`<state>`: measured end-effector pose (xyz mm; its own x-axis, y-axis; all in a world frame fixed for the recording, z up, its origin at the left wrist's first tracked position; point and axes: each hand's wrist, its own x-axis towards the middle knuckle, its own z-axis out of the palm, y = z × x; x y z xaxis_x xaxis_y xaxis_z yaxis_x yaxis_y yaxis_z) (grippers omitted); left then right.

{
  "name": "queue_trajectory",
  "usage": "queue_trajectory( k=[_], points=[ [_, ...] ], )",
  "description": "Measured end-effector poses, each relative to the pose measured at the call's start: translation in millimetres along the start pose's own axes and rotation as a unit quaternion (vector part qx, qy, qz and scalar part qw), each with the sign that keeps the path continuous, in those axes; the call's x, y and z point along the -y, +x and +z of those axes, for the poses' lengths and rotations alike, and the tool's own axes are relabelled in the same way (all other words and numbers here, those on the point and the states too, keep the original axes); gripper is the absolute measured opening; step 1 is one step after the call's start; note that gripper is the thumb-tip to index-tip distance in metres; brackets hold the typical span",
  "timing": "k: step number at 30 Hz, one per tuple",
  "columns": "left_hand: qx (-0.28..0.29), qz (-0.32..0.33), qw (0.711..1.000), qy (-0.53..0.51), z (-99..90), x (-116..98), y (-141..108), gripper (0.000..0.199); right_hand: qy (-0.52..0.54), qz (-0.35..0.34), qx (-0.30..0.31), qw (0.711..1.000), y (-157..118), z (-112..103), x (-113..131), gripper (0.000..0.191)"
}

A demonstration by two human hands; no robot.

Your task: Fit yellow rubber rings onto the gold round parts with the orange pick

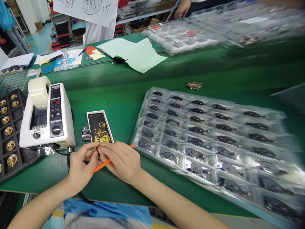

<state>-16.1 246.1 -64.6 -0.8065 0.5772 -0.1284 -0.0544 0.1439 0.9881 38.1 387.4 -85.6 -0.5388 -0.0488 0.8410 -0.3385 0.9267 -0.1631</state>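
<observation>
My left hand (pixel 82 165) pinches a small gold-coloured metal part (pixel 94 152) between thumb and fingers. Close against it, my right hand (pixel 122 160) has its fingertips on the same part, and an orange stick (pixel 102 166) lies slantwise through its grip. Fingers cover most of the metal part. Just beyond both hands, a white box (pixel 89 119) with a black inside holds several yellow rings (pixel 102 136). A small metal counter (pixel 85 134) touches the box's left side.
A white tape dispenser (pixel 64 111) stands at left, beside a black foam tray (pixel 20 127) of gold parts. Clear plastic trays (pixel 143 127) with dark parts fill the right. One loose metal part (pixel 194 85) lies behind them. Green paper (pixel 143 57) is farther back.
</observation>
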Motion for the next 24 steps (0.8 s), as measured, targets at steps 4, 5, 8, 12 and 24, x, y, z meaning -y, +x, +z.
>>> queue_trajectory(
  k=[4,5,8,12,24],
  points=[
    [-0.002,-0.022,0.999,-0.031,1.6,-1.2,0.8,0.026,-0.004,0.010,-0.010,1.000,0.0,2.3,2.5,0.010],
    [-0.003,-0.025,0.999,-0.034,1.9,-1.1,0.8,0.026,-0.006,0.010,-0.013,1.000,-0.4,3.0,2.7,0.010],
    [-0.005,-0.031,0.999,-0.034,2.0,-0.2,0.7,0.028,-0.014,0.008,-0.014,1.000,-1.6,4.3,2.4,0.010],
    [-0.011,-0.036,0.999,-0.037,1.3,1.0,0.8,0.031,-0.014,0.008,-0.009,1.000,-0.6,4.2,2.7,0.011],
    [-0.011,-0.048,0.997,-0.057,2.8,-5.8,2.4,0.029,0.010,0.032,-0.013,0.999,0.0,3.2,4.5,0.009]
  ],
)
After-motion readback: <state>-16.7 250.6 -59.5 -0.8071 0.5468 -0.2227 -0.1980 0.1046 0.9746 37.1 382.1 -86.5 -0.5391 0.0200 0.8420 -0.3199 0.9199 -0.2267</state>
